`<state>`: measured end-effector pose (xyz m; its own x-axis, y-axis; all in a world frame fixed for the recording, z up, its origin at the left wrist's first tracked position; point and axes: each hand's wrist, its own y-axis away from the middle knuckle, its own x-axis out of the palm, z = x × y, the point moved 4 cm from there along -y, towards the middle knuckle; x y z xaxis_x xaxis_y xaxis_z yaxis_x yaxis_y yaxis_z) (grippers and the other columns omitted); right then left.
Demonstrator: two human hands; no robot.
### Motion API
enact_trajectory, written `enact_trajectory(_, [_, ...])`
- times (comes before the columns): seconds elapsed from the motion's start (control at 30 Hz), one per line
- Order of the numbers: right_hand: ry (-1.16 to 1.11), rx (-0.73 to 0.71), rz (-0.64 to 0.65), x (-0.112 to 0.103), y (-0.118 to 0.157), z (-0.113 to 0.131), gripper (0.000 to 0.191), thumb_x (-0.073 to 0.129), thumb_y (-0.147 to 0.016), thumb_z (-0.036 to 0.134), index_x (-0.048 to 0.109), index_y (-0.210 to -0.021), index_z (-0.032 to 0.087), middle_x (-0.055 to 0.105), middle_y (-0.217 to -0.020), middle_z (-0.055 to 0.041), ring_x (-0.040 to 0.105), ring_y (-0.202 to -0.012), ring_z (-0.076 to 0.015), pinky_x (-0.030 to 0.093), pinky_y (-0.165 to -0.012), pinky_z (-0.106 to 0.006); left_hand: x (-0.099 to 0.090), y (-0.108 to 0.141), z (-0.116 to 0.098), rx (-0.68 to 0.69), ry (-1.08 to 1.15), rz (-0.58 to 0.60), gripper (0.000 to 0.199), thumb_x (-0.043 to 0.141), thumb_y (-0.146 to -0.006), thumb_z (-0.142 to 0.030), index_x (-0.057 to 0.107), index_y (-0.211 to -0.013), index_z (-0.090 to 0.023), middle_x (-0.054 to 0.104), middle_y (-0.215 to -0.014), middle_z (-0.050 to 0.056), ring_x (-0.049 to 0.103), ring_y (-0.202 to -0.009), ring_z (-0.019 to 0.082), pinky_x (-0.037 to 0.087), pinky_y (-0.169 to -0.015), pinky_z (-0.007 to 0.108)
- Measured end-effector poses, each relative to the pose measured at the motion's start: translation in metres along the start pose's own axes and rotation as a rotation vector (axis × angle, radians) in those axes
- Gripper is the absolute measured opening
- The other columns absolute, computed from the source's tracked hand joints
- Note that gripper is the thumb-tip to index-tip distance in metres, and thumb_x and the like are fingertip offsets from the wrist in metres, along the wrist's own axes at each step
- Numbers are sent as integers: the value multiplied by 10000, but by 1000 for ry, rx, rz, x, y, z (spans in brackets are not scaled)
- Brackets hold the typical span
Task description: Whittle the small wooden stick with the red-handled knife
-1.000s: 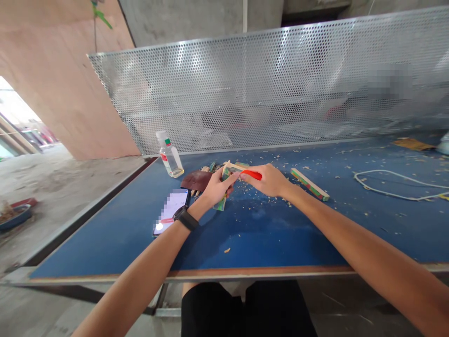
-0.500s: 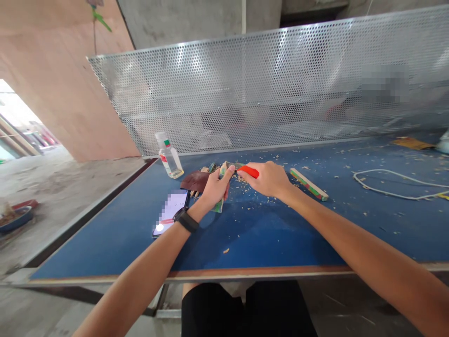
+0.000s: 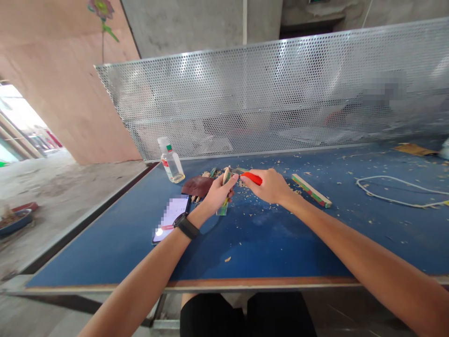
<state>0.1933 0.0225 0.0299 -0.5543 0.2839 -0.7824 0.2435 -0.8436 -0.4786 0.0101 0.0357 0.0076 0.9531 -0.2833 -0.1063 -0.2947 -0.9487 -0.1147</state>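
Observation:
My left hand (image 3: 218, 192) is closed around a wooden stick (image 3: 227, 175), whose upper end is pale and whose lower end shows green paint. In my right hand (image 3: 269, 185) is a knife with a red handle (image 3: 251, 178). Its thin blade points left and meets the upper part of the stick, close to my left thumb. Pale wood shavings (image 3: 247, 191) lie scattered on the blue tabletop (image 3: 259, 248) under and around both hands. A brown leather-like piece (image 3: 197, 186) rests just left of my left hand, with several small wooden pieces by it.
A clear bottle (image 3: 171, 161) stands at the back left. A lit phone (image 3: 171, 217) lies beside my left wrist. Right of my right hand is a painted wooden strip (image 3: 311, 191), then a white cable (image 3: 389, 200). A perforated metal panel (image 3: 259, 98) borders the table's back.
The stick in my left hand has turned more upright, and the blade now lies against it at a different angle. The whole view has shifted slightly upward.

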Motion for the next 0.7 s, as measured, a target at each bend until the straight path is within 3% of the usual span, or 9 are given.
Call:
enact_trajectory(0.13, [-32,-51,62,3,0,3,565,461,-1015,704,822,-1136,286,779,-849,-75,674,-726,-254,408,-653,-370,0,-1,1,13,-29,8,423,673,-948,-615,472,-943,-242,468,-734,-39,452,-564,93,391,-491,249])
enact_trajectory(0.3, [-62,-56,96,4,1,4,564,455,-1025,687,830,-1084,270,780,-834,-69,660,-704,-232,397,-635,-354,-2,-2,6,68,-155,-12,446,611,-986,-646,444,-908,-240,456,-726,-45,446,-568,92,409,-519,256])
enact_trajectory(0.47, [-52,-28,92,2,1,3,594,461,-1019,690,837,-1156,252,754,-768,-70,639,-666,-222,388,-632,-346,-6,0,-1,154,-258,-103,391,627,-1009,-559,442,-899,-233,391,-710,-64,399,-564,77,391,-537,244])
enact_trajectory(0.7, [-53,-37,108,3,0,-1,619,452,-1018,720,821,-1268,291,788,-849,-73,664,-714,-238,400,-651,-357,-6,0,-2,71,-253,-105,401,665,-993,-538,406,-900,-247,401,-639,-87,400,-488,74,334,-474,248])
